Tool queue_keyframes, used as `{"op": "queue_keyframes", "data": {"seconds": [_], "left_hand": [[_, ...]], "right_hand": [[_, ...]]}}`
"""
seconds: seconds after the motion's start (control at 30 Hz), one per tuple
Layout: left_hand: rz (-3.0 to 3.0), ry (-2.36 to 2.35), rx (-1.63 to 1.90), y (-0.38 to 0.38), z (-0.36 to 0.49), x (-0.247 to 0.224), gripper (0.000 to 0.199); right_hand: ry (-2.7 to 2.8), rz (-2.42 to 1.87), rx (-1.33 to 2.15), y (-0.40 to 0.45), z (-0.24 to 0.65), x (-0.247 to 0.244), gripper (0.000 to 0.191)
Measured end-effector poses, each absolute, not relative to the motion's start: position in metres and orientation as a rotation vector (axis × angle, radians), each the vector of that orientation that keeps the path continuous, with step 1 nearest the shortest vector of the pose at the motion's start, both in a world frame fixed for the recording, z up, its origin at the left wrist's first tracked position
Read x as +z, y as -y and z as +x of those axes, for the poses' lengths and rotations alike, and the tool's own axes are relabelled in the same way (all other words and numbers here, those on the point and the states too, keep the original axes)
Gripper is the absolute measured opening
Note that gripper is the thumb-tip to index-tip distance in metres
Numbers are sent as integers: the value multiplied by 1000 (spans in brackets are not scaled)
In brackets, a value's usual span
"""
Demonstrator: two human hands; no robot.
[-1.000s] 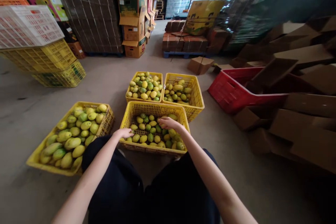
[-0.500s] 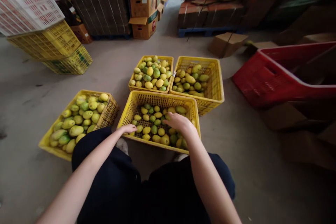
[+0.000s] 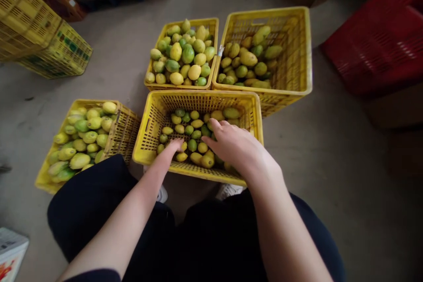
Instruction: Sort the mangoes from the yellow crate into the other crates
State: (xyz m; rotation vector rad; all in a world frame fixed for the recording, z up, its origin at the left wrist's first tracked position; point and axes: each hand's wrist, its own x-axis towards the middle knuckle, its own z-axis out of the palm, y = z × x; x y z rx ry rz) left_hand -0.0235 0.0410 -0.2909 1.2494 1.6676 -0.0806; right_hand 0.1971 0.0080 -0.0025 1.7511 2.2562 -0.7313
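Yellow and green lemons [image 3: 196, 135] lie loosely over the floor of a yellow plastic crate [image 3: 198, 95] between my knees. Over the crate's near left part, my left hand [image 3: 173, 145] reaches in with fingers stretched forward, its tips beside a small yellow lemon [image 3: 184, 146]. My right hand [image 3: 233, 143] is above the right half, thumb and fingers apart, and nothing shows in its grasp. It covers part of the fruit under it. Larger yellow-green fruit [image 3: 231, 113] lies in the far right corner of this crate.
Behind stand a heaped lemon crate [image 3: 214, 35] and a deeper, part-filled crate [image 3: 306, 53]. Another full crate [image 3: 124, 130] is beside my left knee. Stacked yellow crates [image 3: 71, 50] rise at left; a red crate [image 3: 373, 35] stands at right.
My view has tipped downward and come closer to the crates. My left hand has moved from the near rim inward over the lemons. My right hand stays above the right half.
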Motion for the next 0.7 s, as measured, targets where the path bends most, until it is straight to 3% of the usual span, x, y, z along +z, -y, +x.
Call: {"op": "queue_keyframes", "data": {"seconds": [0.3,0.5,0.6,0.7], "left_hand": [[1406,-1670,-133,-51,-22,-269,25],[1484,-1503,176,-71,-25,-164,53],[1436,-1147,473,-69,-21,-84,58],[1354,-987,573,-64,-23,-33,61]], "right_hand": [[-2185,1763,-757,-4,209,-5,47],[-2284,2041,-1028,-7,203,-3,51],[-2277,2442,-1532,-11,197,-2,60],[-1948,2396,-2526,-10,193,1,54]]}}
